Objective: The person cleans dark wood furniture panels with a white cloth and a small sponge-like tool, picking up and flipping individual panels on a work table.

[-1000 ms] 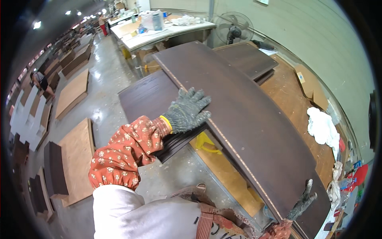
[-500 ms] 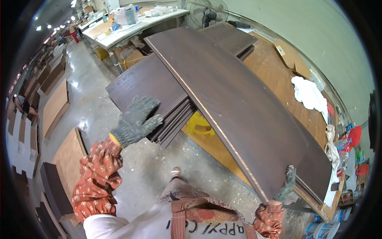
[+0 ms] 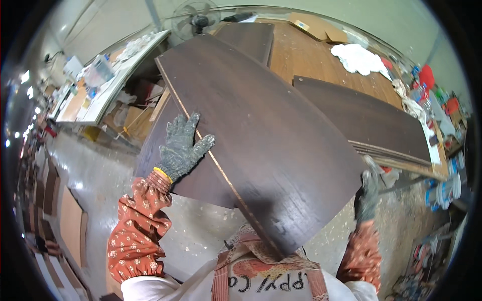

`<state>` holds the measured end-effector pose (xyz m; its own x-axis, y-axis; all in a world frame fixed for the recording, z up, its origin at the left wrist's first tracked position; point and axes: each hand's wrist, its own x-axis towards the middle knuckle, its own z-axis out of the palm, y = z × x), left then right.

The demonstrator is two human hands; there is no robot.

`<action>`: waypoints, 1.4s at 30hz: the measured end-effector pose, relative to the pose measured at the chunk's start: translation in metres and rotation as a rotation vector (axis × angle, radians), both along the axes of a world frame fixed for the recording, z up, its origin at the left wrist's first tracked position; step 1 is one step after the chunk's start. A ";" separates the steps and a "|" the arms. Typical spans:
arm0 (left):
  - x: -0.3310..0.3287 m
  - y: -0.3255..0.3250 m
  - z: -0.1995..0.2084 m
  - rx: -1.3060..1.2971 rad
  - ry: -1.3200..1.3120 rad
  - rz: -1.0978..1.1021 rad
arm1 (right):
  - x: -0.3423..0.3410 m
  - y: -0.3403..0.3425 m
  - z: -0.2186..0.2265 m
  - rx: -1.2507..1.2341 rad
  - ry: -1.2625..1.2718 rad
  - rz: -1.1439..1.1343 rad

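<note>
A large dark brown wooden panel (image 3: 256, 125) lies slanted across the view, its near corner close to my apron. My left hand (image 3: 183, 148), in a grey knit glove, is open, with fingers spread at the panel's pale raw long edge. Under that hand is another dark brown panel (image 3: 196, 188), partly covered by the large one. My gloved right hand (image 3: 369, 193) is closed round the right end of the large panel; its thumb is not clearly seen.
More dark panels are stacked on the brown wooden table (image 3: 296, 50), at the right (image 3: 361, 118) and at the back (image 3: 246, 40). A white cloth (image 3: 359, 59) lies beyond them. A fan (image 3: 200, 21) and a cluttered white workbench (image 3: 108, 85) stand back left. Blue-white buckets (image 3: 444, 193) are at right.
The large panel has come nearer to me and swung off the right stack, exposing it. My left hand has reached the panel's edge. My right hand has risen along with its right end.
</note>
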<state>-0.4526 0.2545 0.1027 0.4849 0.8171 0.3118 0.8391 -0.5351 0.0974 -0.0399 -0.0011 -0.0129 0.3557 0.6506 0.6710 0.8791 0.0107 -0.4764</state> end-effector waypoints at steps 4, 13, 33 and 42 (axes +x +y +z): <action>0.001 0.025 0.002 -0.115 0.007 -0.138 | 0.018 0.012 -0.029 0.280 1.259 0.338; -0.047 0.150 -0.004 -0.105 -0.016 -0.268 | -0.148 0.013 0.042 -0.251 -0.086 0.071; -0.128 0.262 -0.034 -0.141 0.038 -0.265 | -0.270 0.071 0.132 -0.821 0.183 0.305; -0.150 0.096 -0.018 -1.206 -1.266 0.064 | -0.263 0.099 0.072 -0.656 0.673 0.319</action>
